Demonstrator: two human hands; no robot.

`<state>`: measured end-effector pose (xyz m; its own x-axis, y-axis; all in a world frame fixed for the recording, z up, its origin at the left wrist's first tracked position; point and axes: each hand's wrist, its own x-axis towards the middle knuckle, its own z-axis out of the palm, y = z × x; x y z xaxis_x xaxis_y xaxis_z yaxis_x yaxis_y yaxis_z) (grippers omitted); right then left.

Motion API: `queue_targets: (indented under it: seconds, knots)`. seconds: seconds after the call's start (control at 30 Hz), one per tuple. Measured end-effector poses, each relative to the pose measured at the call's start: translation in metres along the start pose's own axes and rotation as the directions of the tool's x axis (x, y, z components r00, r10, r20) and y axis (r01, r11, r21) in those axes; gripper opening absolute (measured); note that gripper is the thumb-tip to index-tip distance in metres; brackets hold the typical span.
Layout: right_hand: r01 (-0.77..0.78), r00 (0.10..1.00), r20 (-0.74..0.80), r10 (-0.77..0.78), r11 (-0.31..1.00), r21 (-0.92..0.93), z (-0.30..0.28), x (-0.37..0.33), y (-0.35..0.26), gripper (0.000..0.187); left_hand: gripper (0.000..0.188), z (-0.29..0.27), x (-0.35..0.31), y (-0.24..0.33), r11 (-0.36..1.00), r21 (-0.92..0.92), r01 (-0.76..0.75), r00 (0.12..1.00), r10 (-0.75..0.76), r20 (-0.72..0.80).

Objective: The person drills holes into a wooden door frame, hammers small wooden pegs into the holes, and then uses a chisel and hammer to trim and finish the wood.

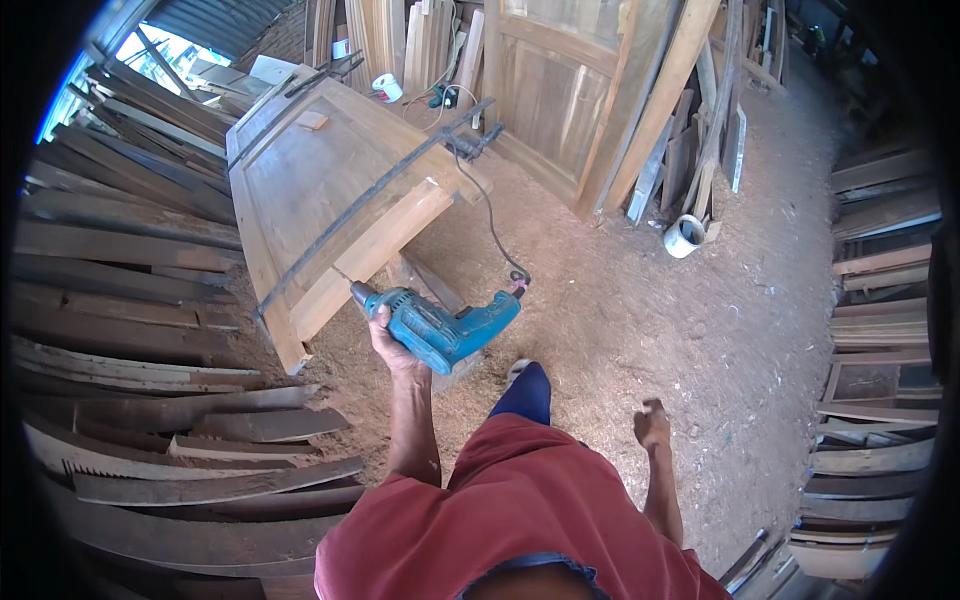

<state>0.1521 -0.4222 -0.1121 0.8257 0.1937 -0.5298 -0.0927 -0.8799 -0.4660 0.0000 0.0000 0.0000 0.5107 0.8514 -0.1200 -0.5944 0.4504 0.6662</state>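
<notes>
My left hand (385,340) is wrapped round the front of a blue corded power drill (430,325), just behind its chuck. A thin bit points up and left, near the edge of a wooden door panel (330,170). The drill's handle extends to the right, and a dark cord runs from its end up toward the clamps. Two long dark bar clamps (365,200) lie across the panel. My right hand (652,425) hangs at my right side over the floor, fingers loosely bent and apart, with nothing visible in it.
Stacked boards (130,240) line the left side, and more timber (880,300) fills the right. Behind the panel leans a wooden door (560,90). A white bucket (684,236) stands by leaning offcuts, and a white tub (386,88) is farther back. Sawdust covers the floor (740,330).
</notes>
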Motion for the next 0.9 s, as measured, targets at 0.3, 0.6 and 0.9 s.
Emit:
queue_targets:
  seconds: [0.3,0.6,0.9]
  knots:
    - [0.668,0.739,-0.083,-0.668,0.743,-0.034,-0.050,0.108,-0.187,0.076,0.059,0.098,0.099,-0.100,0.985,-0.026,0.172,0.985,-0.171,0.036]
    - [0.763,0.562,-0.097,-0.821,0.560,-0.322,-0.135,0.218,-0.330,0.076,0.039,0.217,0.222,-0.199,0.943,-0.027,0.332,0.940,-0.328,0.094]
    - [0.895,0.437,0.081,-0.896,0.442,0.059,-0.185,0.346,-0.420,0.061,0.061,0.293,0.328,-0.226,0.965,-0.033,0.261,0.965,-0.260,0.028]
